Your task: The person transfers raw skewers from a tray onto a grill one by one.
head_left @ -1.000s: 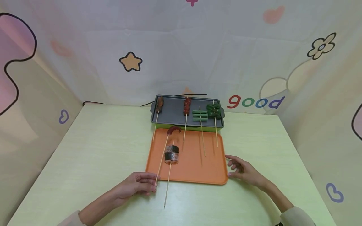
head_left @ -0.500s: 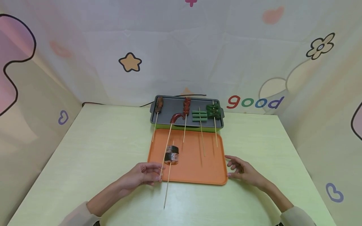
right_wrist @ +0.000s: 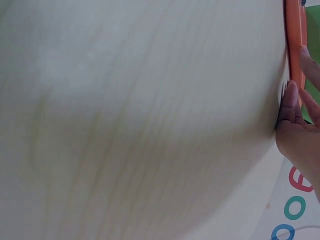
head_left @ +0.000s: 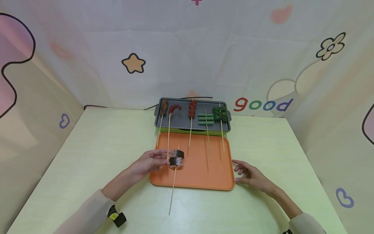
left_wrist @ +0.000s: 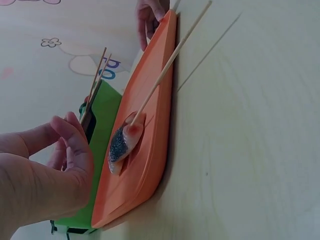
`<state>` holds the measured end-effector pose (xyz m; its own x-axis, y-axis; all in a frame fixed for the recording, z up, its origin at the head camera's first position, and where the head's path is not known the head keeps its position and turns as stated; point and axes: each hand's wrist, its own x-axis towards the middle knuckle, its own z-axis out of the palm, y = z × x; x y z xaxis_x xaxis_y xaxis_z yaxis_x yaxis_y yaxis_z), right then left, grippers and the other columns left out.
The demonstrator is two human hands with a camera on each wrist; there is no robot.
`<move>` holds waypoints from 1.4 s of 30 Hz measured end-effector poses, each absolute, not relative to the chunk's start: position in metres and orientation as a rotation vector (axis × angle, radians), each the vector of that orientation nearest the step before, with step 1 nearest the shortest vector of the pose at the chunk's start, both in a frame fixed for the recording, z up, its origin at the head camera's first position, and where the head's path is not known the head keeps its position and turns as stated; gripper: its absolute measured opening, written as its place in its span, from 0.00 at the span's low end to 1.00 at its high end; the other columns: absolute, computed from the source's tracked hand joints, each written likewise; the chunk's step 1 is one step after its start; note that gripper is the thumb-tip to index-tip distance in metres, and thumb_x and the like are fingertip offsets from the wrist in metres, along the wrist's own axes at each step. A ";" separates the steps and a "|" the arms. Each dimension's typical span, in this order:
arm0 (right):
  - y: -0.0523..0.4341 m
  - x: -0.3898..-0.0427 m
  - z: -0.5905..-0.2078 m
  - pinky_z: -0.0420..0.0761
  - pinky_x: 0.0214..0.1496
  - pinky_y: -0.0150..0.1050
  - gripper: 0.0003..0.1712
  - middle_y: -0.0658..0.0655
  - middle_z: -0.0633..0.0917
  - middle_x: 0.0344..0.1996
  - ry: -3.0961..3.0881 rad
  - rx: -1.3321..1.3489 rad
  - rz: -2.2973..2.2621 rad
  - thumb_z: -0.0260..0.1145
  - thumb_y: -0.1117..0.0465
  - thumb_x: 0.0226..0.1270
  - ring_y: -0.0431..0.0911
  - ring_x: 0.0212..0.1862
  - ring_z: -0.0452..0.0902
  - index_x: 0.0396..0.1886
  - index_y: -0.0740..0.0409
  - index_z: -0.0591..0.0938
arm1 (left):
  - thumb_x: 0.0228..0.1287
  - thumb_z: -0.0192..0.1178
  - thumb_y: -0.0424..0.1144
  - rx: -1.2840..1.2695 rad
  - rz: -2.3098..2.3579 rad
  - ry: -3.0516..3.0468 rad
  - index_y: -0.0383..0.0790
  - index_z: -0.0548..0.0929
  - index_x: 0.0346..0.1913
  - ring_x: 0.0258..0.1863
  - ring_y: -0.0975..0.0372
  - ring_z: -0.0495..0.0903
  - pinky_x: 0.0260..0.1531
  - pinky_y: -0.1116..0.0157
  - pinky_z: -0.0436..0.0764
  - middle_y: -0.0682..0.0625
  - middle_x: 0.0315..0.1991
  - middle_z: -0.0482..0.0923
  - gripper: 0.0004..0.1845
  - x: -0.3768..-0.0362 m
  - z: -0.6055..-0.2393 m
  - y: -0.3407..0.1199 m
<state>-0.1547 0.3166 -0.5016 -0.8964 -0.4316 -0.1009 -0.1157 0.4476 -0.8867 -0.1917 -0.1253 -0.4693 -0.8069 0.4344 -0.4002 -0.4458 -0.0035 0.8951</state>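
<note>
— While the left hand (head_left: pixel 149 164) sits over the orange tray's (head_left: pixel 201 177) nine o'clock edge, look at that grip: thumb and fingertips pinched on the stick of the red sausage skewer (head_left: pixel 169 130).

— And where's the sausage end?

— Up at twelve o'clock, on the dark grill pan (head_left: pixel 181 121), the curled red piece lying between the brown meat skewer (head_left: pixel 163 109) and the red meat skewer (head_left: pixel 192 110). Stick runs back down over the tray to the fingers.

— The right hand (head_left: pixel 251 177)?

— At three o'clock of the tray, on the tabletop (head_left: pixel 102 146), fingers loose and spread, tips touching the tray's rim. Holding nothing. The right wrist view shows the fingertips (right_wrist: pixel 291 102) right against that orange edge.

— What's beside the left hand?

— A fish-slice skewer (head_left: pixel 176 160), dark skin, pink flesh, just at three o'clock of the fingers, lying on the tray. Its stick pokes off the tray's six o'clock edge onto the tabletop. The left wrist view has it flat on the tray (left_wrist: pixel 125 145).

— Rest of the pan?

— Green bean skewer (head_left: pixel 205 118), then a dark leafy-green skewer (head_left: pixel 220 114) toward three o'clock, their sticks reaching onto the tray. A black cable (head_left: pixel 117 107) trails behind the pan.
</note>
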 end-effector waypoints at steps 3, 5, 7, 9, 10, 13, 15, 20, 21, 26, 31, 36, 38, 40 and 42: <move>0.317 -0.155 -0.502 0.75 0.44 0.26 0.40 0.64 0.76 0.50 2.385 -0.462 -1.429 0.73 0.67 0.64 0.40 0.45 0.72 0.74 0.70 0.67 | 0.72 0.61 0.31 -0.038 1.890 1.666 0.32 0.70 0.73 0.41 0.69 0.85 0.38 0.75 0.81 0.53 0.48 0.84 0.28 -0.196 -0.471 -0.124; 0.317 -0.155 -0.502 0.75 0.44 0.26 0.40 0.64 0.76 0.50 2.382 -0.457 -1.427 0.73 0.66 0.65 0.40 0.46 0.72 0.74 0.70 0.67 | 0.72 0.61 0.32 -0.057 1.899 1.677 0.32 0.71 0.72 0.41 0.68 0.85 0.39 0.75 0.82 0.53 0.48 0.83 0.28 -0.197 -0.472 -0.123; 0.317 -0.155 -0.502 0.75 0.44 0.26 0.40 0.64 0.76 0.50 2.382 -0.457 -1.426 0.73 0.66 0.65 0.40 0.46 0.72 0.73 0.70 0.67 | 0.73 0.60 0.32 -0.081 1.909 1.700 0.32 0.71 0.72 0.41 0.68 0.85 0.41 0.75 0.82 0.52 0.48 0.82 0.27 -0.197 -0.473 -0.122; 0.317 -0.155 -0.502 0.75 0.44 0.26 0.40 0.64 0.77 0.50 2.386 -0.462 -1.425 0.73 0.66 0.65 0.41 0.45 0.72 0.73 0.70 0.67 | 0.73 0.60 0.31 -0.098 1.926 1.721 0.32 0.72 0.72 0.41 0.68 0.85 0.42 0.74 0.83 0.51 0.48 0.82 0.26 -0.196 -0.473 -0.120; 0.317 -0.155 -0.502 0.75 0.44 0.26 0.40 0.64 0.77 0.50 2.389 -0.465 -1.425 0.73 0.66 0.65 0.41 0.45 0.73 0.73 0.70 0.67 | 0.73 0.60 0.31 -0.105 1.934 1.728 0.31 0.72 0.72 0.41 0.68 0.85 0.43 0.74 0.83 0.51 0.48 0.82 0.26 -0.196 -0.473 -0.119; 0.317 -0.155 -0.502 0.75 0.44 0.26 0.40 0.64 0.77 0.49 2.398 -0.478 -1.431 0.73 0.67 0.64 0.41 0.45 0.73 0.73 0.70 0.68 | 0.74 0.58 0.30 -0.114 1.962 1.732 0.30 0.71 0.72 0.41 0.68 0.85 0.43 0.74 0.83 0.50 0.48 0.83 0.26 -0.195 -0.474 -0.116; 0.317 -0.155 -0.503 0.76 0.44 0.26 0.39 0.64 0.77 0.49 2.403 -0.493 -1.436 0.73 0.67 0.64 0.41 0.45 0.73 0.72 0.71 0.68 | 0.75 0.58 0.30 -0.125 1.976 1.733 0.30 0.71 0.72 0.41 0.69 0.85 0.43 0.74 0.82 0.49 0.49 0.83 0.26 -0.195 -0.474 -0.114; 0.317 -0.155 -0.504 0.76 0.44 0.25 0.39 0.64 0.77 0.48 2.405 -0.527 -1.457 0.73 0.67 0.64 0.41 0.44 0.73 0.72 0.71 0.68 | 0.75 0.57 0.30 -0.211 2.041 1.732 0.31 0.71 0.71 0.42 0.69 0.84 0.45 0.74 0.82 0.49 0.51 0.83 0.25 -0.198 -0.475 -0.107; 0.318 -0.156 -0.504 0.76 0.44 0.25 0.39 0.64 0.77 0.48 2.404 -0.537 -1.458 0.73 0.67 0.64 0.41 0.44 0.73 0.72 0.72 0.68 | 0.75 0.57 0.29 -0.231 2.059 1.733 0.31 0.72 0.71 0.42 0.68 0.84 0.46 0.74 0.82 0.48 0.52 0.83 0.24 -0.198 -0.474 -0.105; 0.317 -0.156 -0.504 0.76 0.44 0.25 0.39 0.64 0.78 0.47 2.401 -0.553 -1.466 0.73 0.67 0.64 0.41 0.44 0.73 0.72 0.72 0.68 | 0.76 0.55 0.29 -0.320 2.142 1.712 0.30 0.72 0.71 0.42 0.69 0.83 0.44 0.75 0.81 0.46 0.55 0.84 0.23 -0.197 -0.475 -0.097; 0.317 -0.155 -0.503 0.77 0.44 0.26 0.39 0.64 0.77 0.48 2.388 -0.533 -1.464 0.73 0.67 0.65 0.40 0.45 0.73 0.72 0.73 0.67 | 0.76 0.56 0.32 -0.346 2.157 1.687 0.30 0.73 0.70 0.37 0.69 0.83 0.41 0.75 0.80 0.49 0.51 0.86 0.23 -0.194 -0.476 -0.093; 0.317 -0.154 -0.504 0.77 0.44 0.25 0.39 0.64 0.77 0.48 2.395 -0.519 -1.455 0.73 0.67 0.65 0.40 0.45 0.73 0.72 0.72 0.68 | 0.75 0.58 0.33 -0.283 2.093 1.673 0.31 0.74 0.70 0.35 0.69 0.83 0.37 0.75 0.81 0.53 0.46 0.85 0.24 -0.191 -0.477 -0.093; 0.317 -0.155 -0.504 0.77 0.44 0.25 0.39 0.64 0.77 0.48 2.404 -0.518 -1.450 0.73 0.67 0.64 0.40 0.45 0.73 0.72 0.71 0.68 | 0.75 0.58 0.33 -0.268 2.093 1.670 0.31 0.73 0.71 0.35 0.69 0.82 0.37 0.75 0.81 0.51 0.48 0.86 0.24 -0.192 -0.477 -0.094; 0.317 -0.154 -0.504 0.76 0.44 0.25 0.39 0.64 0.77 0.48 2.410 -0.515 -1.447 0.73 0.67 0.64 0.40 0.45 0.73 0.72 0.71 0.68 | 0.76 0.58 0.33 -0.276 2.100 1.666 0.33 0.74 0.71 0.35 0.68 0.82 0.37 0.75 0.81 0.49 0.50 0.86 0.24 -0.194 -0.477 -0.093; 0.317 -0.154 -0.504 0.76 0.44 0.25 0.39 0.64 0.78 0.48 2.413 -0.508 -1.447 0.73 0.67 0.64 0.40 0.44 0.73 0.72 0.72 0.68 | 0.76 0.57 0.34 -0.283 2.101 1.674 0.34 0.74 0.70 0.35 0.68 0.82 0.37 0.74 0.81 0.48 0.51 0.87 0.23 -0.196 -0.476 -0.093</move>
<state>-0.1541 0.3174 -0.5037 -0.8986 -0.4348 -0.0587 -0.1531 0.4361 -0.8868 -0.1961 -0.0928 -0.4764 -0.8835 0.2084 -0.4195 -0.4555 -0.1731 0.8733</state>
